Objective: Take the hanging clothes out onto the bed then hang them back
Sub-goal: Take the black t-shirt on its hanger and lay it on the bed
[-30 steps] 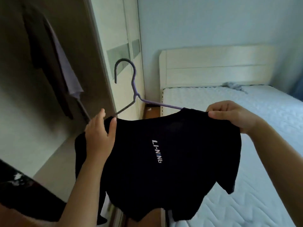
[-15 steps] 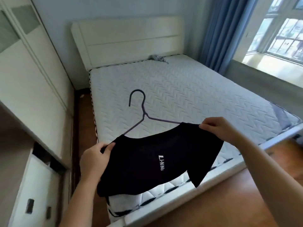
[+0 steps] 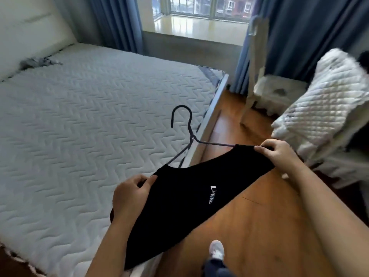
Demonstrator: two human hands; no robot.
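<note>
A black T-shirt (image 3: 187, 200) with white lettering hangs on a thin purple-grey hanger (image 3: 184, 126) whose hook points up. My left hand (image 3: 131, 194) grips the shirt's left shoulder. My right hand (image 3: 279, 154) pinches the right shoulder. The shirt is held in the air over the corner of the bed (image 3: 79, 126), a bare white quilted mattress, partly above the wooden floor (image 3: 249, 236). The hanger's arms are hidden inside the shirt.
A small grey cloth (image 3: 38, 62) lies near the headboard. Blue curtains (image 3: 299, 37) frame a window at the back. A white chair (image 3: 265, 86) and a quilted white cover (image 3: 323, 108) stand to the right. My shoe (image 3: 216, 249) shows on the floor below.
The view has swung right from the wardrobe to the bed and on to the window side. Both hands keep their grip, and the shirt now hangs over the bed's corner.
</note>
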